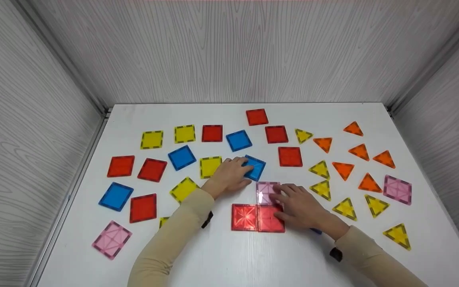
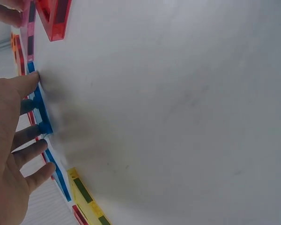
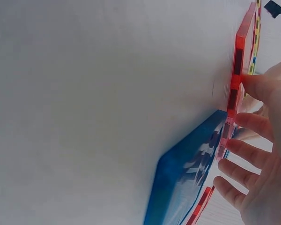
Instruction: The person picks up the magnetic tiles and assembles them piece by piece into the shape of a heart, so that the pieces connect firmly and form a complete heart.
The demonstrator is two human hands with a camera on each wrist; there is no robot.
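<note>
Translucent coloured tiles lie on a white table. My left hand [image 1: 229, 175] pinches a blue square tile [image 1: 259, 169], its thumb at the near edge and its fingertips tinted through the tile in the left wrist view. Below it, a pink square tile [image 1: 265, 193] adjoins the red square tile [image 1: 269, 223]; a second red square tile [image 1: 243, 217] sits to that one's left. My right hand [image 1: 299, 203] rests with loosely spread fingers at the right edges of the pink and red tiles. Another blue tile [image 3: 178, 187] lies beneath the right hand, mostly hidden in the head view.
Several red, yellow and blue squares spread over the left and back, such as a yellow tile [image 1: 152, 140] and a blue tile [image 1: 116, 196]. Orange triangles [image 1: 343, 170] and yellow triangles [image 1: 346, 208] lie at right. Pink squares [image 1: 112, 240] flank both sides. Grey walls [image 1: 229, 52] enclose the table.
</note>
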